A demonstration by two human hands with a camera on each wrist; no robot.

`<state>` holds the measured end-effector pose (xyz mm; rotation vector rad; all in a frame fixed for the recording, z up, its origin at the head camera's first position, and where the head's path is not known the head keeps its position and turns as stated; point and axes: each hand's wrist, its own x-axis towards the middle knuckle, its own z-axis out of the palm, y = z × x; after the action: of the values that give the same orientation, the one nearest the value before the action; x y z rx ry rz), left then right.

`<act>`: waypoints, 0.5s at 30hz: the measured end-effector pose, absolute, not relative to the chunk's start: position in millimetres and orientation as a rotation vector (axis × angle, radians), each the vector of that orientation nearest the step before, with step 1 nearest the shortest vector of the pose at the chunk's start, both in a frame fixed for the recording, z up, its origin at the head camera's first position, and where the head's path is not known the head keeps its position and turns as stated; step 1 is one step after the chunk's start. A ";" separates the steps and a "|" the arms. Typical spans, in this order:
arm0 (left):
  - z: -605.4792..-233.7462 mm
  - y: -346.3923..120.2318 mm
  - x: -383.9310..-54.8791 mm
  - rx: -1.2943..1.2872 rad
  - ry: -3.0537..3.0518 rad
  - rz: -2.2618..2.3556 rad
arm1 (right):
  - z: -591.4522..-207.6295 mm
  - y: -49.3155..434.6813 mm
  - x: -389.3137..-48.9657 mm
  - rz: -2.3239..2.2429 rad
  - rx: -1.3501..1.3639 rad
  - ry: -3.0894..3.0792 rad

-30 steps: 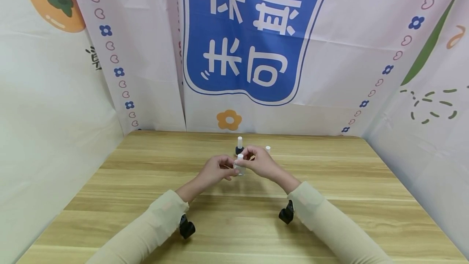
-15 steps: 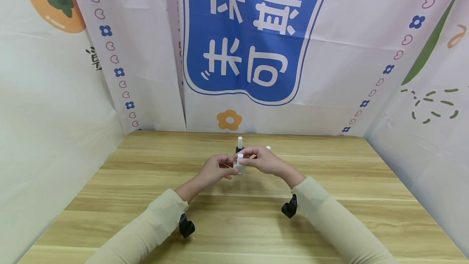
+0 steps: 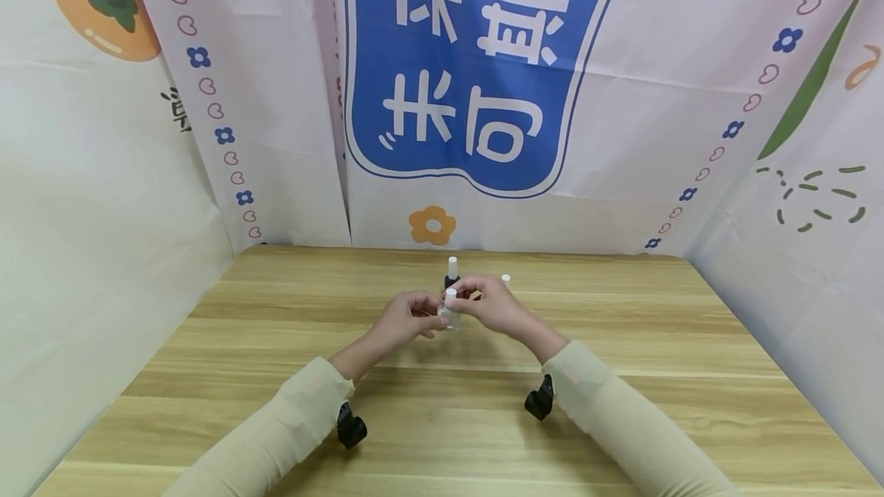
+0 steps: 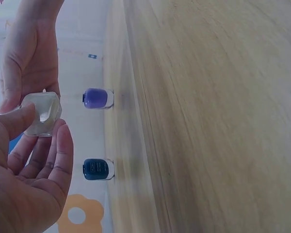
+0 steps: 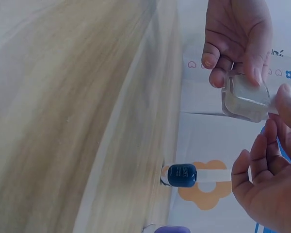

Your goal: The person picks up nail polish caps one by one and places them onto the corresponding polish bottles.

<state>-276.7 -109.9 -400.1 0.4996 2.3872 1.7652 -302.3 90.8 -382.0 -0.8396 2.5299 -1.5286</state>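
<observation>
A nail polish bottle point(image 3: 450, 320) of clear glass with pale, whitish contents is held upright above the table between both hands. My left hand point(image 3: 406, 316) grips its glass body, the thumb lying across the side in the left wrist view. The white cap point(image 3: 450, 294) is pinched between thumb and fingers of my right hand point(image 3: 499, 305). Behind the hands, a dark teal nail polish bottle point(image 4: 98, 169) stands on the table with its white cap up. A purple nail polish bottle point(image 4: 97, 98) stands to its right, mostly hidden by my right hand in the head view.
The wood-grain table point(image 3: 442, 420) spreads under both arms. Printed white cloth point(image 3: 290, 175) hangs at the back and along both sides. A small black camera point(image 3: 351, 428) sits on the left wrist and another black camera point(image 3: 540, 399) on the right.
My right wrist swung outward to the right, then came back, the fingers staying at the cap. The held bottle shifted very slightly left. My left hand stayed almost still.
</observation>
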 end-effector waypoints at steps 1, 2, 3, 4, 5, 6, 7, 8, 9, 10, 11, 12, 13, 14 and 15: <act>-400.5 -110.4 -276.8 0.500 2.388 1.764 | -382.9 90.2 -302.1 -1.534 -0.843 2.534; -401.0 -110.8 -277.0 0.501 2.390 1.761 | -383.4 89.6 -301.7 -1.535 -0.850 2.536; -401.5 -111.3 -277.1 0.502 2.390 1.759 | -383.6 89.3 -301.0 -1.535 -0.858 2.538; -401.8 -111.9 -277.0 0.500 2.388 1.757 | -382.8 89.0 -299.7 -1.535 -0.868 2.537; -402.5 -112.3 -277.2 0.501 2.387 1.755 | -381.9 88.8 -298.2 -1.535 -0.879 2.535; -403.0 -112.8 -277.4 0.502 2.386 1.753 | -380.3 88.4 -296.3 -1.534 -0.891 2.533; -403.4 -113.3 -277.6 0.500 2.386 1.751 | -376.7 87.7 -292.9 -1.534 -0.904 2.529; -403.7 -113.7 -277.7 0.502 2.385 1.749 | -372.7 87.3 -289.3 -1.534 -0.914 2.524; -403.7 -114.0 -277.7 0.503 2.384 1.750 | -368.9 86.8 -286.1 -1.538 -0.922 2.517; -403.6 -114.3 -277.7 0.500 2.387 1.751 | -365.3 86.4 -283.1 -1.542 -0.926 2.510; -403.3 -114.4 -277.8 0.500 2.388 1.753 | -361.9 85.8 -280.3 -1.548 -0.927 2.504; -402.8 -114.7 -277.8 0.495 2.390 1.756 | -359.0 85.3 -277.9 -1.554 -0.930 2.498; -402.1 -114.8 -277.7 0.491 2.391 1.761 | -356.7 85.0 -275.9 -1.564 -0.935 2.493; -401.4 -114.8 -277.7 0.487 2.392 1.764 | -359.2 84.9 -278.1 -1.573 -0.928 2.492; -400.8 -114.8 -277.8 0.480 2.393 1.768 | -362.5 84.6 -280.9 -1.584 -0.919 2.495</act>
<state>-277.8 -114.8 -400.8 0.4803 2.3933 1.7677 -280.9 84.6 -362.5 -0.9193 2.4949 -1.5844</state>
